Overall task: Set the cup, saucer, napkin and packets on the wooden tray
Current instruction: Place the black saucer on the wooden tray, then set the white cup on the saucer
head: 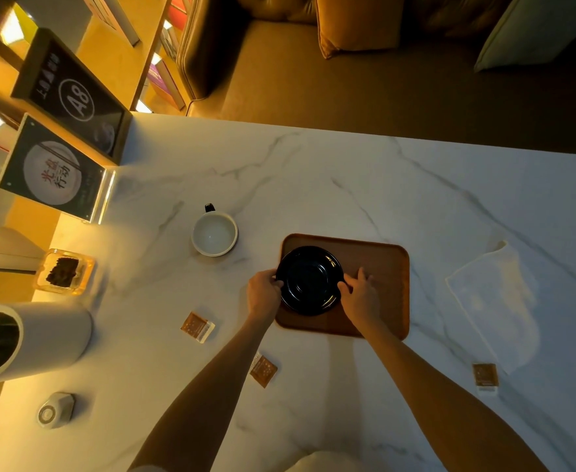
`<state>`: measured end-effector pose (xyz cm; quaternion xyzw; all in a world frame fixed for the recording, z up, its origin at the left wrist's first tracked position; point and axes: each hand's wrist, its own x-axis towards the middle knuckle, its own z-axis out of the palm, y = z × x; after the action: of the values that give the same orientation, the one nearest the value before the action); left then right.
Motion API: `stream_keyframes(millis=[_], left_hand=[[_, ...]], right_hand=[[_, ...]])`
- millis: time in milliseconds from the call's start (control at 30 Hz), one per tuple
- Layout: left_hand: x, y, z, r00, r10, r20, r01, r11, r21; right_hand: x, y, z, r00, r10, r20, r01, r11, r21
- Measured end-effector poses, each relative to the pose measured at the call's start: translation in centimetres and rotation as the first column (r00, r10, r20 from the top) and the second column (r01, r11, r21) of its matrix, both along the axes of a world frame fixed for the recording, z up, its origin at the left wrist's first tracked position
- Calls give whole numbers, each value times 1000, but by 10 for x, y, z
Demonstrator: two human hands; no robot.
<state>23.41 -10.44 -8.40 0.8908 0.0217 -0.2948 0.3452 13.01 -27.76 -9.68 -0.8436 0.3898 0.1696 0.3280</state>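
On the left half of the brown rounded wooden tray [382, 267], holds the black glossy round saucer [308, 281] from both sides. Pinches its left rim with the curled fingers of the left hand [262, 291], and its right rim with the thumb and forefinger of the right hand [361, 294], other fingers spread over the tray. Left of the tray, apart from it: upright round white cup [214, 235]. Right of the tray: flat white folded napkin [494, 301]. Off the tray, three small brown-and-white packets: near its left near corner [197, 327], nearer than its near edge [263, 369], far right beside the napkin [485, 378].
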Motion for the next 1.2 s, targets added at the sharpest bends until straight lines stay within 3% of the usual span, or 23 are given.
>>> stream_keyframes(millis=[267, 400, 533, 667, 733, 833, 967, 1100, 1200], left_hand=[[2, 0, 4, 998, 33, -58, -34, 999, -19], [4, 11, 5, 986, 54, -160, -71, 993, -98], [5, 39, 7, 935, 161, -317, -235, 949, -209], [17, 84, 9, 858, 333, -391, -444, 864, -239], [30, 103, 12, 826, 408, -389, -521, 817, -247], [58, 126, 24, 798, 484, -359, -586, 760, -281], [98, 142, 35, 831, 492, -259, -553, 783, -285], [122, 138, 32, 866, 440, -239, -491, 839, -235], [131, 125, 32, 870, 404, -281, -474, 842, -257]], right_hand=[[-2, -1, 2, 1000, 8, -16, -8, 1000, 12], [-12, -4, 8, 1000, 30, 5, -30, 994, 105], [-16, -16, 22, 988, -136, 80, 112, 962, 250], [2, -27, 42, 962, -231, 148, 217, 971, 103], [28, -22, 52, 963, -189, 190, 187, 982, 30], [91, 8, 65, 962, 14, 273, -13, 1000, -3], [175, 73, 68, 926, 267, 265, -279, 960, 8], [221, 126, 55, 927, 335, 171, -359, 923, 137], [229, 140, 41, 943, 315, 110, -332, 922, 199]])
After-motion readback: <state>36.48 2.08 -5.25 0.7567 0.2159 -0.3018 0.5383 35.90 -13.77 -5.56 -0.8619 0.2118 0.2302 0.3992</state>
